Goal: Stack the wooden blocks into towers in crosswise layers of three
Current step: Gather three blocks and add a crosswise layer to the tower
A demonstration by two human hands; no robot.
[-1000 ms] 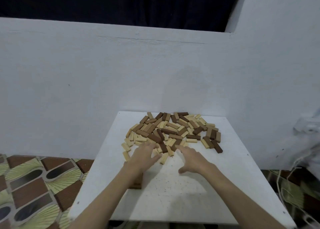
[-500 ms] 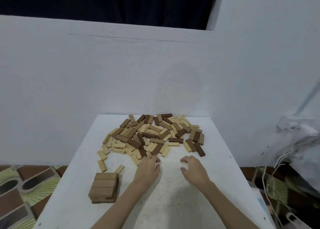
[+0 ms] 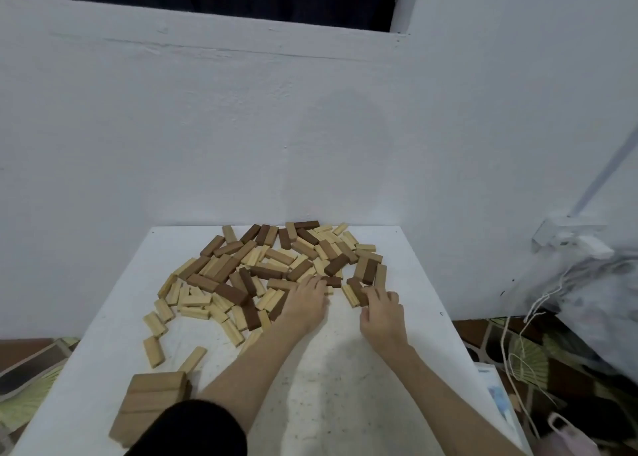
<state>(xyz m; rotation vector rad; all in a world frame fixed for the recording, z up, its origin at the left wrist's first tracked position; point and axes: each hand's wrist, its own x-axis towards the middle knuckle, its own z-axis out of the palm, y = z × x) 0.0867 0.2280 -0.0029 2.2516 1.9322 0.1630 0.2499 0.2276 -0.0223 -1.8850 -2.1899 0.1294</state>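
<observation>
A loose pile of wooden blocks, light, mid-brown and dark, covers the far half of the white table. A short tower of mid-brown blocks stands at the near left corner, partly behind my dark sleeve. My left hand lies on the pile's near edge, fingertips touching a dark block. My right hand reaches the pile's right end, its fingers curled at a dark block beside a light one; whether it grips the block I cannot tell.
A white wall rises right behind the table. Plastic bags and white cords crowd the right side beyond the table edge. Patterned floor tiles show at the left. A few stray light blocks lie between pile and tower.
Both hands have moved forward and to the right into the pile's near edge. The view has tilted down, so the tower now shows at the near left.
</observation>
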